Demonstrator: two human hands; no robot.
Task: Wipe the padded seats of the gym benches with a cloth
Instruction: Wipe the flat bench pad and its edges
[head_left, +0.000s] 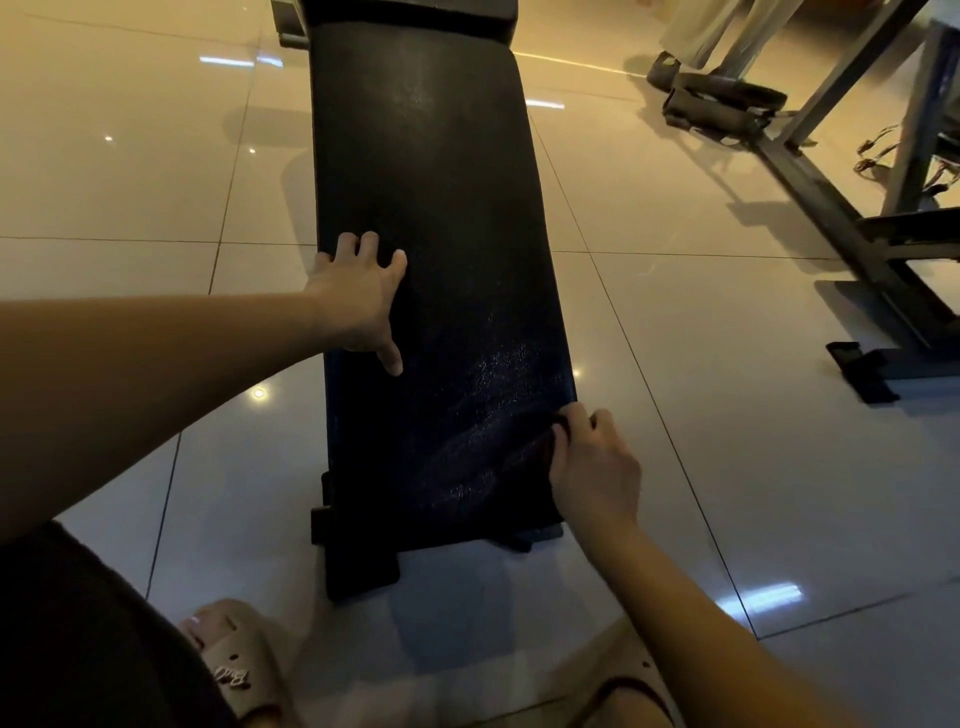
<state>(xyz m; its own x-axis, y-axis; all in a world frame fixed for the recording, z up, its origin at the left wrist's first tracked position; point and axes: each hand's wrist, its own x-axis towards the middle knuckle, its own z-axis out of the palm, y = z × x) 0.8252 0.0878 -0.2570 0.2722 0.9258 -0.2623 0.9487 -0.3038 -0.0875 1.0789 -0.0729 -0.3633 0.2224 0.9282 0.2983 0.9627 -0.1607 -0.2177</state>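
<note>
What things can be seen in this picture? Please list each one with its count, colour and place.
padded bench seat: one, black, centre, running away from the person
cloth: one, dark, on the near right part of the seat
bench base: one, black, under the near end of the seat
floor tiles: many, glossy beige, all round the bench
metal frame: one, dark grey, on the floor at far right
strap-like items: count unclear, dark, on the floor at top right
slippers: two, beige, bottom edge, on the person's feet
left hand: one, rests on the seat's left side
right hand: one, grips the cloth at the seat's right edge
</note>
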